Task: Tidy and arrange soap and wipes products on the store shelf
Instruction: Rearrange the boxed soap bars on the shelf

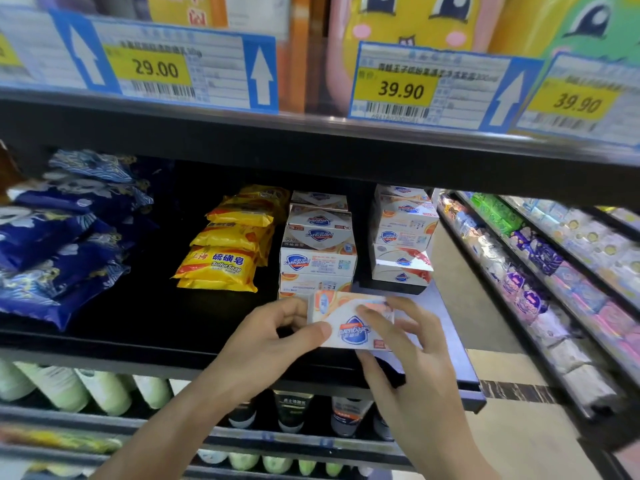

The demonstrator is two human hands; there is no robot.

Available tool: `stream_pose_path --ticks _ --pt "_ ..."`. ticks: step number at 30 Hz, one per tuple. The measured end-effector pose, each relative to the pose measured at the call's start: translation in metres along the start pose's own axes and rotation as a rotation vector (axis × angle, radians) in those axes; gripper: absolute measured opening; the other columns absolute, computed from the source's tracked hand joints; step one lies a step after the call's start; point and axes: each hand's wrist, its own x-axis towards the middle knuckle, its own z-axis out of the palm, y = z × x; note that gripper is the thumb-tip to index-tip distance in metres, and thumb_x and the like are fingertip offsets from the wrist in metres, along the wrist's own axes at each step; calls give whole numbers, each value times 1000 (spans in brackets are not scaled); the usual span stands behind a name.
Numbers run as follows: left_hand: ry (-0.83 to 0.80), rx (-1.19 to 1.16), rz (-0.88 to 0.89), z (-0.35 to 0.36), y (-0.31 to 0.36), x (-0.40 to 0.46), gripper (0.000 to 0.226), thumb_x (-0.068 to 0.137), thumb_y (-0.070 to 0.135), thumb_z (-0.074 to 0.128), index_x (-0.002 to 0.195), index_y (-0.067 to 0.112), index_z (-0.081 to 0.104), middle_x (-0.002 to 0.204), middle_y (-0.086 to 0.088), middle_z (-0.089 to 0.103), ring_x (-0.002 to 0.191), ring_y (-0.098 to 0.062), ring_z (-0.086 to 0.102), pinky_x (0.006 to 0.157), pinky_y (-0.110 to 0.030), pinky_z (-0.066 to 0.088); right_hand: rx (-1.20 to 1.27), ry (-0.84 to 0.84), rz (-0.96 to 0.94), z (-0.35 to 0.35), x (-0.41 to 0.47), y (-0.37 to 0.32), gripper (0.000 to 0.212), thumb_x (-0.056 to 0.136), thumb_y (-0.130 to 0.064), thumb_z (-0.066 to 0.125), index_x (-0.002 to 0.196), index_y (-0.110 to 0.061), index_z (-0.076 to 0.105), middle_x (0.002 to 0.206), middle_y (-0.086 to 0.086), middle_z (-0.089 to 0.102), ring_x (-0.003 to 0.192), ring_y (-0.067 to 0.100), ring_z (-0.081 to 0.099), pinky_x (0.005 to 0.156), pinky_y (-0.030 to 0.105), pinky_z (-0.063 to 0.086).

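1. I hold a soap box (348, 322) with both hands: left hand (273, 336) pinching its left end, right hand (405, 344) clamped across its right side.
2. It hovers just in front of the soap stack (317, 252).
3. A careless push could topple that stack, which looks unevenly piled.
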Motion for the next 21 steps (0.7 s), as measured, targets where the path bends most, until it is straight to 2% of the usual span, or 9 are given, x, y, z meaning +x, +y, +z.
stream_pose_path --ticks 3,5,8,10,12,15,18,21 --pt "-7 -22 -1 -2 -2 -2 30 84 42 71 111 31 78 110 3 79 111 -13 71 107 -40 51 288 -19 199 -5 0 -2 73 81 -5 77 145 -31 51 145 -7 45 122 16 60 85 15 55" --pt "-6 -36 0 -2 -3 -3 30 85 39 72 114 32 76 112 2 78 113 -13 71 106 -39 52 439 -18 350 -10 5 -4 66 83 -14 66 145 -31 48 137 -15 54 112 13 63 80 18 54" --pt "-6 -42 5 -5 -6 -3 22 93 28 76 115 33 75 114 3 78 113 -12 70 104 -38 53 546 -111 551 -18 18 -5 57 82 -26 58 137 -41 53 120 -27 65 94 8 65 77 20 51" --pt "7 -40 11 -5 -6 -3 24 93 27 77 117 28 74 115 4 78 113 -12 70 105 -39 54 560 -206 586 -22 27 -6 54 82 -32 59 135 -43 55 115 -26 69 86 6 65 73 17 49" --pt "22 -38 18 -5 -5 -3 32 86 35 76 116 26 74 115 4 77 113 -11 70 105 -39 55 582 -273 597 -22 32 -6 54 83 -32 62 137 -38 57 114 -15 74 76 7 64 65 17 49" --pt "36 -31 38 -8 -4 -5 30 85 34 76 115 28 74 115 7 77 114 -10 69 103 -37 55 662 -289 623 -18 35 -5 49 84 -26 65 132 -34 62 109 -6 76 67 16 62 55 25 48" --pt "26 -8 56 -10 -3 -7 30 93 20 78 120 32 72 120 11 75 117 -8 67 103 -35 53 732 -242 626 -13 35 -2 41 85 -15 68 121 -35 69 109 -2 76 66 22 67 55 28 55" --pt "20 39 67 -10 -1 -9 36 94 20 78 124 37 69 122 14 74 117 -8 66 103 -33 52 755 -218 621 -12 33 1 38 80 -14 70 108 -40 73 108 1 77 69 25 72 61 26 58"
